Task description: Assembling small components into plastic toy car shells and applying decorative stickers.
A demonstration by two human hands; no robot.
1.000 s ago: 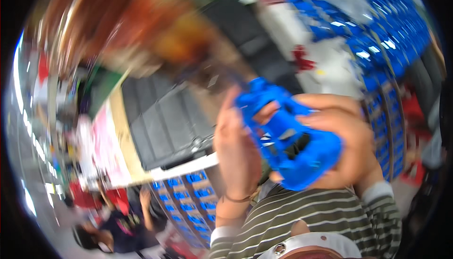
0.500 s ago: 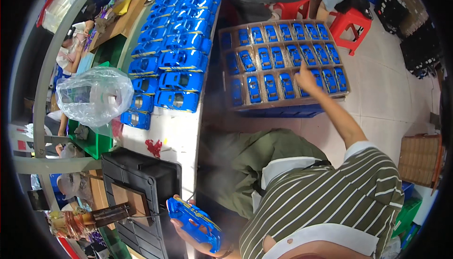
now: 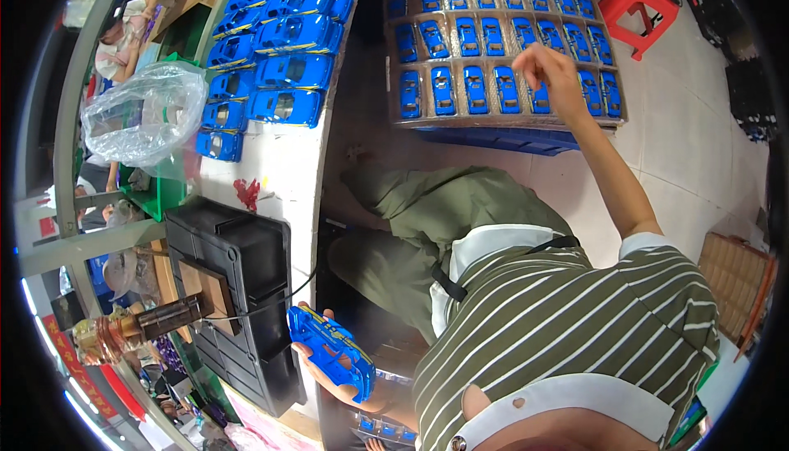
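Note:
My left hand [image 3: 316, 369] is closed around a blue toy car body shell [image 3: 335, 354] with yellow stripes and window openings, held tilted beside the bench's near end. Over a clear plastic tray [image 3: 386, 93] on the right hovers my right hand [image 3: 552, 73], its fingers loosely bent and apart. No object shows in its fingers, though they hide part of a car body below. Rows of blue car bodies [image 3: 475, 89] fill the tray's compartments. More blue bodies [image 3: 292, 71] stand in rows along the white bench [image 3: 279, 163] on the left.
A black crate [image 3: 246, 254] stands at the bench's near left, with a tape-wrapped tool [image 3: 140, 332] beside it. Left of the bench are a clear plastic bag [image 3: 146, 114] and a green bin [image 3: 156, 196]. A blue crate [image 3: 501, 140] supports the tray. A red stool [image 3: 633, 7] is at far right.
The view has shifted, so bench and tray sit higher in it. My right hand's fingers, stretched toward the tray before, are now bent above it. My left hand still holds the car body shell.

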